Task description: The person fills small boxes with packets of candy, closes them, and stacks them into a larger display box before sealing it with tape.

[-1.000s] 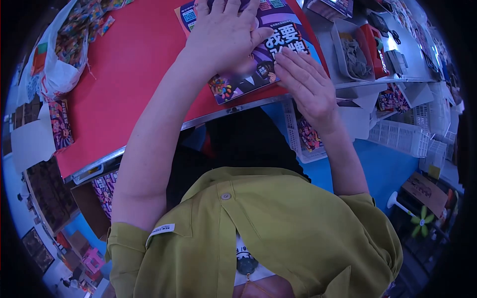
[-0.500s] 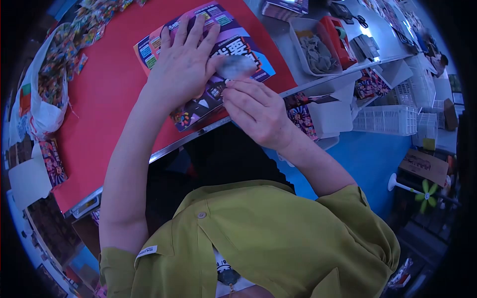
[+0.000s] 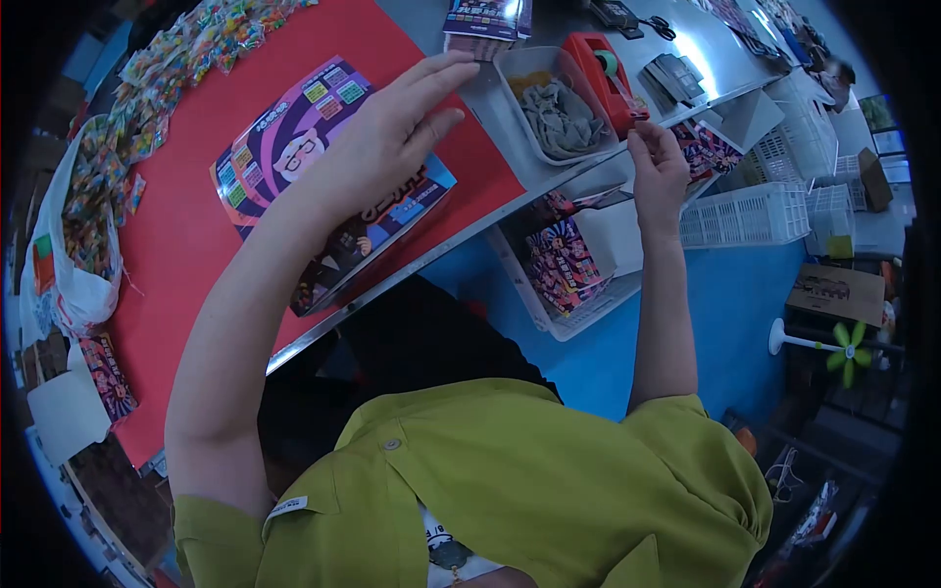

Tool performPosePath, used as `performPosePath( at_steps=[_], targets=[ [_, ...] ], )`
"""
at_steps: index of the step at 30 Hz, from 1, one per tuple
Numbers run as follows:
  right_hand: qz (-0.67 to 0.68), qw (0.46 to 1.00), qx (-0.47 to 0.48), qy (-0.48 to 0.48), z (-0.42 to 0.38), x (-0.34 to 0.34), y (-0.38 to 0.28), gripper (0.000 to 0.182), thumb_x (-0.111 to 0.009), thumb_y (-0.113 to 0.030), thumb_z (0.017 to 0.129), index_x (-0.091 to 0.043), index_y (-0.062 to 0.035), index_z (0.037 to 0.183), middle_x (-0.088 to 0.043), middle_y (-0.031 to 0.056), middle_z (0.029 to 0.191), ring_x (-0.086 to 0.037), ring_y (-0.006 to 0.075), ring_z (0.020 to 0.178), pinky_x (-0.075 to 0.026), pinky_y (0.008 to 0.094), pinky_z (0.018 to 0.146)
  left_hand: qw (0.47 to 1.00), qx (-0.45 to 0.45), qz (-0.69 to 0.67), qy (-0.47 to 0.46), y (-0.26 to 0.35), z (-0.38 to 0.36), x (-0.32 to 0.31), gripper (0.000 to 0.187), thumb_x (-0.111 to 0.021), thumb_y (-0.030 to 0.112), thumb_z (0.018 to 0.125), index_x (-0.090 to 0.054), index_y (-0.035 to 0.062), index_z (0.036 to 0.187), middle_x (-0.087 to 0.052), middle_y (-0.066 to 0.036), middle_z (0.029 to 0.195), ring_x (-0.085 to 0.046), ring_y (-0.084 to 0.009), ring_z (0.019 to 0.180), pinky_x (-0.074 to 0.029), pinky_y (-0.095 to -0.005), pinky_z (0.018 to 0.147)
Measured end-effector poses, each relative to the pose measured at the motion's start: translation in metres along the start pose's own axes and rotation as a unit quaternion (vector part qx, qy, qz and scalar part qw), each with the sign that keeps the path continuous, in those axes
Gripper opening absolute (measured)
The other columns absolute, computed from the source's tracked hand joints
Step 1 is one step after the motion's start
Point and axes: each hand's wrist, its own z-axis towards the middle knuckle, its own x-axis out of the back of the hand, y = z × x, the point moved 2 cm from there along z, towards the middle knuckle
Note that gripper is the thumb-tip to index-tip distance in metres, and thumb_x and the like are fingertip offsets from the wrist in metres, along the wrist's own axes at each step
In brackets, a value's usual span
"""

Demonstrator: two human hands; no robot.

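Observation:
A printed purple box (image 3: 294, 147) lies on the red table mat (image 3: 181, 240). My left hand (image 3: 392, 122) hovers over its right part, fingers stretched out, holding nothing. Off to the right, my right hand (image 3: 659, 162) is at the front end of the red tape dispenser (image 3: 600, 83), thumb and fingertips pinched together. Whatever lies between those fingertips is too small to make out. A roll of greenish tape sits in the dispenser. Beside it, a clear plastic tub (image 3: 559, 108) holds grey cloth.
Small colourful packets (image 3: 167, 88) heap up along the left side, some in a white bag (image 3: 83, 284). Behind the tub are stacked printed sheets (image 3: 485, 24) and scissors (image 3: 659, 26). White baskets (image 3: 745, 216) and a green fan (image 3: 848, 353) stand right. Far off is another person (image 3: 835, 83).
My right hand has left the printed box and moved right to the tape dispenser. My left hand has lifted and shifted right. The blurred shiny object near my fingers no longer shows.

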Motion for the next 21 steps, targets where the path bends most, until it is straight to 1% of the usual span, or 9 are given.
performPosePath(
  at_steps=[1, 3, 5, 6, 8, 10, 13, 16, 21],
  targets=[
    [0.012, 1.0, -0.009, -0.023, 0.001, 0.0, 0.002, 0.016, -0.059, -0.012, 0.091, -0.062, -0.001, 0.103, -0.063, 0.0043, 0.088, -0.058, 0.0097, 0.079, -0.047, 0.0235, 0.07, 0.997, 0.017, -0.074, 0.028, -0.002, 0.011, -0.002, 0.041, -0.046, 0.013, 0.096, -0.042, 0.0101, 0.136, -0.041, -0.014, 0.139, -0.045, -0.0298, 0.126, -0.039, -0.0388, 0.105],
    [0.024, 0.998, -0.018, -0.046, 0.005, -0.005, -0.006, 0.018, -0.059, -0.013, 0.091, -0.063, -0.0017, 0.105, -0.063, 0.0039, 0.092, -0.057, 0.0096, 0.083, -0.046, 0.0231, 0.074, 0.999, 0.017, -0.029, 0.028, 0.0, 0.035, -0.011, 0.04, -0.044, 0.01, 0.096, -0.043, 0.0087, 0.135, -0.042, -0.014, 0.138, -0.046, -0.03, 0.125, -0.041, -0.0366, 0.103],
    [-0.099, 0.988, 0.108, -0.038, 0.011, -0.007, -0.022, 0.016, -0.058, -0.011, 0.091, -0.063, 0.0015, 0.1, -0.065, 0.0078, 0.085, -0.06, 0.0128, 0.074, -0.048, 0.0249, 0.066, 0.999, 0.015, 0.013, 0.027, 0.007, 0.053, -0.019, 0.039, -0.043, 0.006, 0.096, -0.043, 0.0073, 0.134, -0.043, -0.015, 0.137, -0.046, -0.0303, 0.125, -0.043, -0.0343, 0.101],
    [-0.103, 0.988, 0.106, -0.036, 0.016, -0.003, -0.019, 0.016, -0.058, -0.011, 0.091, -0.063, 0.0015, 0.1, -0.065, 0.0078, 0.085, -0.06, 0.0128, 0.074, -0.048, 0.0249, 0.066, 0.998, 0.064, -0.018, -0.018, 0.011, 0.062, -0.023, 0.041, -0.042, 0.006, 0.096, -0.041, 0.0093, 0.137, -0.041, -0.015, 0.139, -0.043, -0.0304, 0.127, -0.04, -0.0375, 0.104],
    [-0.085, 0.995, 0.039, 0.039, 0.031, 0.007, -0.003, 0.018, -0.058, -0.012, 0.091, -0.064, 0.0016, 0.101, -0.065, 0.0098, 0.086, -0.061, 0.0137, 0.073, -0.049, 0.0261, 0.066, 0.99, 0.112, -0.049, -0.065, 0.013, 0.074, -0.033, 0.043, -0.04, 0.006, 0.096, -0.038, 0.0113, 0.139, -0.039, -0.016, 0.141, -0.04, -0.0306, 0.13, -0.036, -0.0408, 0.107],
    [-0.082, 0.995, 0.002, 0.057, 0.041, 0.019, 0.014, 0.022, -0.06, -0.017, 0.09, -0.065, 0.0, 0.103, -0.065, 0.0088, 0.085, -0.06, 0.0134, 0.074, -0.048, 0.0268, 0.068, 0.999, 0.032, -0.022, -0.035, 0.013, 0.084, -0.046, 0.045, -0.041, 0.002, 0.094, -0.039, 0.0102, 0.138, -0.041, -0.016, 0.139, -0.041, -0.0314, 0.129, -0.036, -0.0393, 0.107],
    [-0.018, 0.993, -0.116, 0.0, 0.048, 0.024, 0.03, 0.023, -0.06, -0.021, 0.091, -0.066, -0.0025, 0.103, -0.065, 0.0024, 0.093, -0.054, 0.0096, 0.077, -0.043, 0.0235, 0.067, 0.996, -0.07, 0.052, 0.006, 0.007, 0.104, -0.076, 0.059, -0.057, -0.005, 0.081, -0.04, 0.0072, 0.136, -0.043, -0.013, 0.138, -0.039, -0.0324, 0.13, -0.038, -0.0392, 0.106],
    [0.064, 0.986, -0.155, -0.006, 0.053, 0.022, 0.034, 0.029, -0.06, -0.03, 0.091, -0.067, -0.0053, 0.103, -0.065, 0.0004, 0.093, -0.052, 0.0089, 0.081, -0.04, 0.0239, 0.07, 0.999, -0.033, 0.04, -0.004, 0.014, 0.13, -0.089, 0.066, -0.06, -0.002, 0.08, -0.035, 0.0095, 0.14, -0.04, -0.012, 0.141, -0.033, -0.0349, 0.134, -0.037, -0.0441, 0.106],
    [0.097, 0.956, -0.244, -0.129, 0.07, 0.011, 0.038, 0.039, -0.058, -0.042, 0.09, -0.066, -0.0084, 0.107, -0.064, 0.0002, 0.093, -0.051, 0.0106, 0.087, -0.037, 0.0291, 0.078, 0.992, 0.0, 0.121, -0.033, -0.004, 0.172, -0.122, 0.068, -0.059, 0.006, 0.083, -0.028, 0.0133, 0.143, -0.036, -0.01, 0.145, -0.027, -0.0348, 0.137, -0.033, -0.0501, 0.106]
  ],
)
